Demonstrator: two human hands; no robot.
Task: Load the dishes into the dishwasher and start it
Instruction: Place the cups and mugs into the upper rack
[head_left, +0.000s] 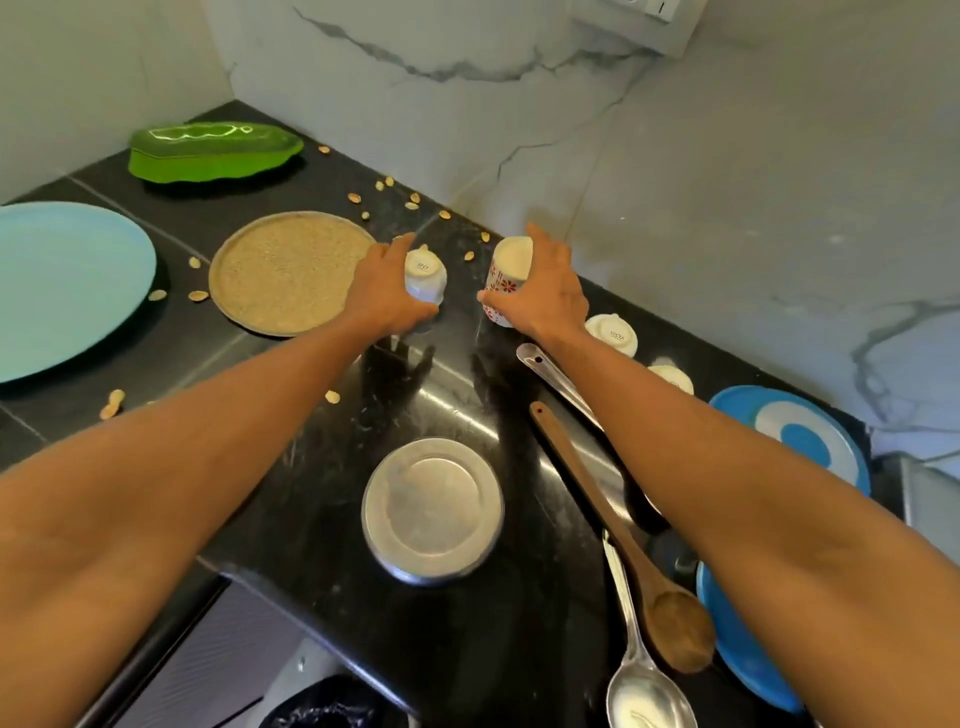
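Observation:
On the black countertop (322, 519) my left hand (387, 291) curls round a small white cup (426, 275) that stands upside down. My right hand (545, 288) grips a taller upside-down cup with a red flower pattern (506, 275), which leans a little to the left. Two more white cups, one (613, 335) and another (672, 376), stand upside down behind my right forearm. A steel plate (432, 509) lies upside down near the counter's front edge. A wooden spoon (623, 540) and a steel ladle (641, 670) lie to its right.
A round brown tray (288, 273), a light blue plate (62, 286) and a green leaf-shaped dish (213, 153) sit at the left and back. Blue plates (800, 436) lie at the right. Peanut shells (387, 195) are scattered about. A marble wall stands close behind.

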